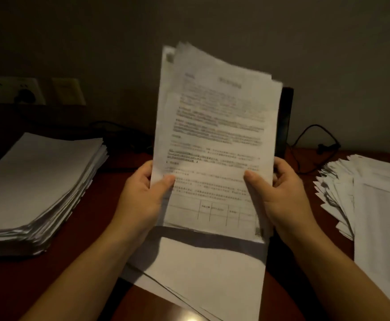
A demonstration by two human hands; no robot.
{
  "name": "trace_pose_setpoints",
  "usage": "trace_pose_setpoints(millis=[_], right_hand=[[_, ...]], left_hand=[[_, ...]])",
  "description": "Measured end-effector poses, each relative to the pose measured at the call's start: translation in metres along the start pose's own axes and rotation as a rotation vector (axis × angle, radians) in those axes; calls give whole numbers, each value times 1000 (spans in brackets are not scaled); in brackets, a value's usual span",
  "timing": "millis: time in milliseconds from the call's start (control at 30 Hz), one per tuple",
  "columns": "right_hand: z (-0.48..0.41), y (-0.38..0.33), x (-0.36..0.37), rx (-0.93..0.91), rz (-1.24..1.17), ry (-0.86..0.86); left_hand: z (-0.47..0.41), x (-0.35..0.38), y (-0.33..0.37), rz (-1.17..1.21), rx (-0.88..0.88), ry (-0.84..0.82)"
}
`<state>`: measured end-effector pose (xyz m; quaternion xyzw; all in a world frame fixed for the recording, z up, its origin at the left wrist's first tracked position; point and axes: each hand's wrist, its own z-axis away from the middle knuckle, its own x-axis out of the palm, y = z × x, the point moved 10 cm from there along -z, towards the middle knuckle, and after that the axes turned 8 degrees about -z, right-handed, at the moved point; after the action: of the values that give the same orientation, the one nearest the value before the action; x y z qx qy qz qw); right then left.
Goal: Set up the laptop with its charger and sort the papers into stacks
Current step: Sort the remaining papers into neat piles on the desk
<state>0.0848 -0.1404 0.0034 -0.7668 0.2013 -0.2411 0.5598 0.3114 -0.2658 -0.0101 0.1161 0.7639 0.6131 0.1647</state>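
Observation:
I hold a bundle of printed papers (214, 135) upright over the middle of the desk. My left hand (140, 198) grips its lower left edge, thumb on the front page. My right hand (279, 193) grips the lower right edge the same way. Under the bundle lie more loose sheets (207, 274) flat on the desk. A thick, neat paper stack (34, 181) sits at the left. A fanned, untidy pile of papers (363, 200) lies at the right. The bundle hides most of a dark upright object (285, 121), perhaps the laptop.
The red-brown desk (92, 228) stands against a dark wall. Wall sockets (15, 90) with a plug in them are at the far left. Black cables lie behind the left stack (120, 133) and loop at the back right (316, 142).

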Motion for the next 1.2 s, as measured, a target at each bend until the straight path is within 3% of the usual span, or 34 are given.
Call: trace_pose_setpoints(millis=[233, 467, 833, 1200], right_hand=[[7, -16, 14, -219, 125, -51], [10, 14, 19, -136, 144, -52], [4, -3, 27, -146, 174, -23], [-10, -4, 142, 41, 136, -178]], left_hand=[[10, -1, 19, 27, 204, 104], [14, 14, 10, -64, 216, 53], [8, -13, -11, -114, 136, -14], [-2, -146, 11, -263, 31, 326]])
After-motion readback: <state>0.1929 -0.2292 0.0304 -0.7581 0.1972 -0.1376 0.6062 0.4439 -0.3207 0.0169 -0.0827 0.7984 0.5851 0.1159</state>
